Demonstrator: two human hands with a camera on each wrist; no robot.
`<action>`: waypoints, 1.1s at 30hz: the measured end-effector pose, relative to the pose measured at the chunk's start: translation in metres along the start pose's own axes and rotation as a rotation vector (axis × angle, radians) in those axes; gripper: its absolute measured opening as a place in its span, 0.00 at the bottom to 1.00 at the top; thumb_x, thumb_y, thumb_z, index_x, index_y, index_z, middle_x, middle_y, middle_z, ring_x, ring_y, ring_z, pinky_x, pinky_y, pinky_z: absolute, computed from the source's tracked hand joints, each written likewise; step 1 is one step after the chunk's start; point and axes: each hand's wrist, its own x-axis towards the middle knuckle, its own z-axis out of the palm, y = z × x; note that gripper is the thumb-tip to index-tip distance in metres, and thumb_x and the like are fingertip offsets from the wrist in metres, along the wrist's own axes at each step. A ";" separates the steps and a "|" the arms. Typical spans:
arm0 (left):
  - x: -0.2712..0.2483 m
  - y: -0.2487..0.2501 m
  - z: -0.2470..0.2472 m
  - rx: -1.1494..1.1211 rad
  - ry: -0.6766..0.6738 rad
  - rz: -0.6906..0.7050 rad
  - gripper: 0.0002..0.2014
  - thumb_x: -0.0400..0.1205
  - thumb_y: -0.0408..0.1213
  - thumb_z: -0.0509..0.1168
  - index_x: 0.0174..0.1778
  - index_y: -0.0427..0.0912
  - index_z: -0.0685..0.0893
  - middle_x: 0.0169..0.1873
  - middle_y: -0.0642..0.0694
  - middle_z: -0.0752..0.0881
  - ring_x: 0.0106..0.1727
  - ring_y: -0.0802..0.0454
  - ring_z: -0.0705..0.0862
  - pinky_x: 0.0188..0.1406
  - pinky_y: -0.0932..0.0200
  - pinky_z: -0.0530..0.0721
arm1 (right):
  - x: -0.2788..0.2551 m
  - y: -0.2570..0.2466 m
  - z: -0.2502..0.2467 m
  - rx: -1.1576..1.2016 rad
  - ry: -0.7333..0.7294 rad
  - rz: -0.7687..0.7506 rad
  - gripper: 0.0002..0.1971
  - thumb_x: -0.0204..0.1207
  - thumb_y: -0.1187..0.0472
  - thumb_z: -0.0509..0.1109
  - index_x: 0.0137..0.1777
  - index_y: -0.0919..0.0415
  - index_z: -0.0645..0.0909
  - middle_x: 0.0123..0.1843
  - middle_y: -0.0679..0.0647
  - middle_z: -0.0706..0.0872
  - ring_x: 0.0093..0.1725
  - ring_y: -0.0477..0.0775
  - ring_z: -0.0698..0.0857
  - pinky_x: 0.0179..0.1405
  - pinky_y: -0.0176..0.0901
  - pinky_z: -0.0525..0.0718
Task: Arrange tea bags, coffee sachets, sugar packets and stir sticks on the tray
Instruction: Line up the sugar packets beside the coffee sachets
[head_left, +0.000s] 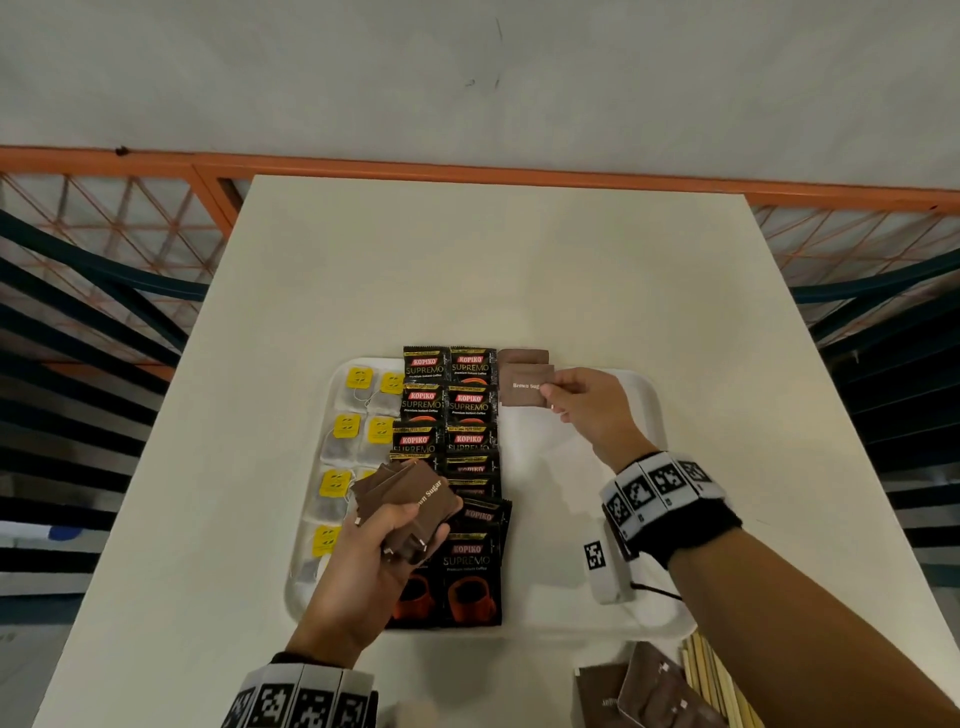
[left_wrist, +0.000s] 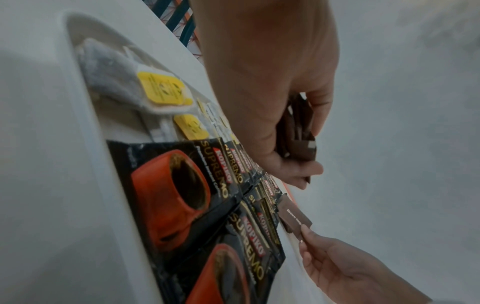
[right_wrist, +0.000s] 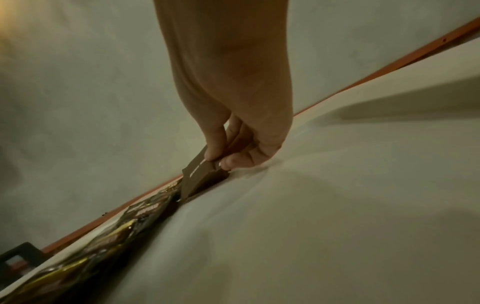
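Note:
A white tray (head_left: 644, 395) holds tea bags (head_left: 358, 389) with yellow tags in its left columns and black coffee sachets (head_left: 449, 400) in two middle columns. One brown sugar packet (head_left: 522, 356) lies at the tray's far edge, right of the sachets. My right hand (head_left: 550, 397) pinches a second brown sugar packet (head_left: 522, 387) just in front of that one, low over the tray. My left hand (head_left: 395, 530) grips a fanned stack of brown sugar packets (head_left: 410, 496) above the near coffee sachets. In the left wrist view the stack (left_wrist: 298, 131) sits in my curled fingers.
More brown sugar packets (head_left: 639, 691) and wooden stir sticks (head_left: 711, 680) lie on the white table (head_left: 493, 260) near its front right. A small white tagged device (head_left: 602, 571) with a cord rests on the tray's right part. Orange railing runs behind the table.

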 end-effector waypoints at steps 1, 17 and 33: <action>0.000 -0.001 0.000 0.002 0.007 -0.002 0.17 0.79 0.23 0.55 0.63 0.36 0.78 0.54 0.33 0.87 0.53 0.37 0.88 0.35 0.59 0.88 | 0.003 0.002 0.001 -0.012 0.005 0.005 0.08 0.72 0.67 0.73 0.37 0.53 0.82 0.32 0.51 0.84 0.32 0.46 0.79 0.37 0.37 0.78; 0.001 -0.012 0.010 0.071 0.055 0.003 0.15 0.78 0.23 0.61 0.56 0.43 0.83 0.50 0.36 0.89 0.47 0.40 0.90 0.33 0.61 0.87 | -0.031 -0.018 0.014 -0.245 0.031 -0.163 0.08 0.74 0.56 0.72 0.48 0.59 0.81 0.38 0.44 0.81 0.37 0.38 0.78 0.36 0.23 0.73; 0.001 -0.009 0.003 0.125 0.030 0.030 0.15 0.72 0.24 0.68 0.49 0.48 0.86 0.40 0.47 0.91 0.40 0.54 0.90 0.29 0.63 0.86 | -0.088 -0.025 0.016 0.095 -0.809 0.113 0.06 0.75 0.69 0.68 0.49 0.59 0.82 0.41 0.51 0.85 0.39 0.43 0.84 0.37 0.31 0.82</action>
